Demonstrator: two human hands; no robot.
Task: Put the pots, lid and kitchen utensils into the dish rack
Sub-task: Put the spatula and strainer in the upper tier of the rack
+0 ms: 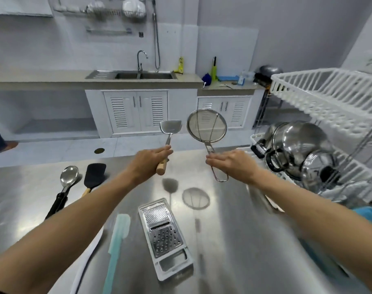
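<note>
My left hand (pixel 148 161) grips the wooden handle of a steel turner (pixel 170 126), blade up above the steel table (pixel 234 230). My right hand (pixel 229 162) holds the wire handle of a round mesh strainer (pixel 206 128), also raised. At the right stands a white two-tier dish rack (pixel 329 96); its lower tier holds steel pots (pixel 295 141) and a lid (pixel 316 172). On the table lie a steel ladle (pixel 68 179), a black spatula (pixel 95 175), a teal silicone spatula (pixel 117 240) and a flat grater (pixel 164 236).
Beyond the table runs a counter with a sink (pixel 142 75) and tap, with white cabinets below. A blue cloth (pixel 367 211) lies at the table's right edge by the rack. A person's foot (pixel 2 145) shows at far left on the floor.
</note>
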